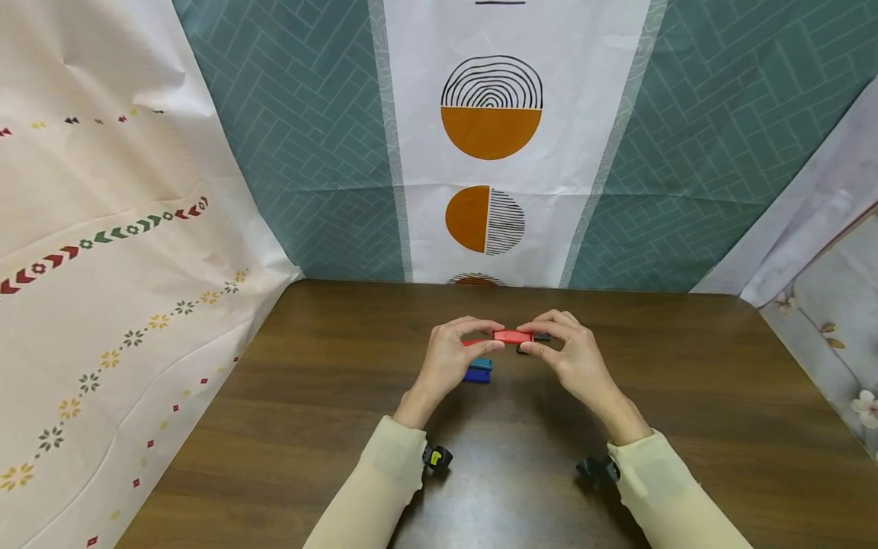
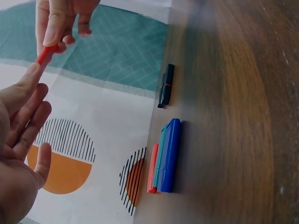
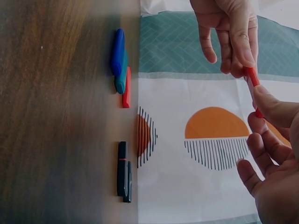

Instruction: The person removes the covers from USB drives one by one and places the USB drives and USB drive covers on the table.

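Both hands hold one short, flat, bar-shaped red piece (image 1: 513, 336) between them, raised over the far part of the table. My left hand (image 1: 449, 357) pinches its left end with thumb and fingertip. At the other end, my right hand (image 1: 576, 360) pinches it the same way. The left wrist view shows the red piece (image 2: 46, 55) edge-on, spanning both thumbs. In the right wrist view the remaining fingers of the right hand (image 3: 278, 163) are loosely bent. The exact kind of the piece cannot be told.
On the wooden table (image 1: 329, 427), a blue bar-shaped piece (image 2: 170, 156), a teal one (image 2: 161, 156) and a red one (image 2: 153, 169) lie side by side. Apart from them, two slim black pieces (image 3: 122, 170) lie together. A patterned cloth (image 1: 329, 152) hangs behind.
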Tool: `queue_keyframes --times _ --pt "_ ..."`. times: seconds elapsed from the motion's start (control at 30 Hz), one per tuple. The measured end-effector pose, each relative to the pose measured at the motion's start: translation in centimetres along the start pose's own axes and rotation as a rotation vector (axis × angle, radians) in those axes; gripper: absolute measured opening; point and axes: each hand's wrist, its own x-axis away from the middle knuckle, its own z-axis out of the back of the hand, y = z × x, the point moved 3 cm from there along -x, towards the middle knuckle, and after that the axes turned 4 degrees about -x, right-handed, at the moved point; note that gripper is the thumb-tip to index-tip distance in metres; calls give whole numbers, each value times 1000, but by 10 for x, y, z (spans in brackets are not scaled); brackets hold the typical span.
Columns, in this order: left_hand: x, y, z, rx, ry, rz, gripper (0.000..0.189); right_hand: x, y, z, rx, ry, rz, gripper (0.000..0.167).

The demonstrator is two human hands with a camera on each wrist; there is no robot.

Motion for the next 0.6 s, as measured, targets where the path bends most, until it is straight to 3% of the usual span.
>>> queue_keyframes --times 0.6 --pt "0 -1 -5 9 35 -9 27 0 3 0 2 -8 -22 23"
